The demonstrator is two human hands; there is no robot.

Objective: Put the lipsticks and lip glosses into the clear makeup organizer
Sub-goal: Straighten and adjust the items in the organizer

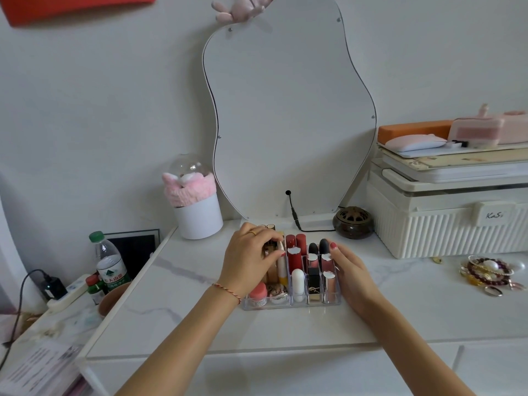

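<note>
We see the clear makeup organizer (pixel 291 304) at lower centre of the frame on the white marble table (pixel 183 304), its slots packed with upright lipsticks (pixel 295 260) and lip glosses (pixel 331 284) — red, black, white caps. Left hand (pixel 248 260) sits on the organizer's left side, fingers curled round a pale tube (pixel 281 267) (grip partly hidden); right hand (pixel 350 271) lies flat against the right wall, fingers straight — mirror (pixel 288 110) behind.

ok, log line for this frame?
phase: arranging | left hand: pinching tube in organizer | right hand: open, against organizer side | lipsticks: slotted
</note>
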